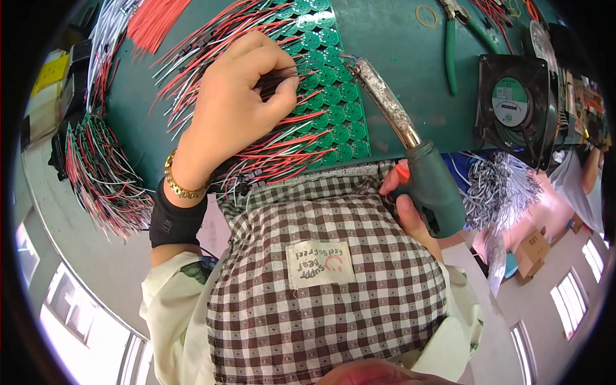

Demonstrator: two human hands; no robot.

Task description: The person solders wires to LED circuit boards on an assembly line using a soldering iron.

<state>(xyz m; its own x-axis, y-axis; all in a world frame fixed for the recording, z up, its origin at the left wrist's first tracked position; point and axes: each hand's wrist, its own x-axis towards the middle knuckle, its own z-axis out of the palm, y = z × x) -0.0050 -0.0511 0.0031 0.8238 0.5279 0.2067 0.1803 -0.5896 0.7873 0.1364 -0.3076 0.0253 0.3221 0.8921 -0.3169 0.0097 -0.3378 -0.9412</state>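
A panel of joined round green circuit boards [336, 115] lies on the green work mat, with rows of red, white and black wires [282, 154] running onto it from the left. Over these wires is my left hand [247, 96], thumb and forefinger closed in a pinch on a thin wire [303, 68] at the boards. Gripped in my right hand [410, 215] is a soldering gun [431, 179] with a dark green body and an orange-red trigger. Its scorched metal barrel points up and left, the tip near the panel's right edge. The gun's body hides part of my right hand.
Green-handled pliers [451, 58] and a rubber band [426, 15] lie at the upper right. A black fan [513, 106] stands at the table's right edge. Wire bundles [102, 173] hang off the left side; loose red wires [154, 22] lie at the far left.
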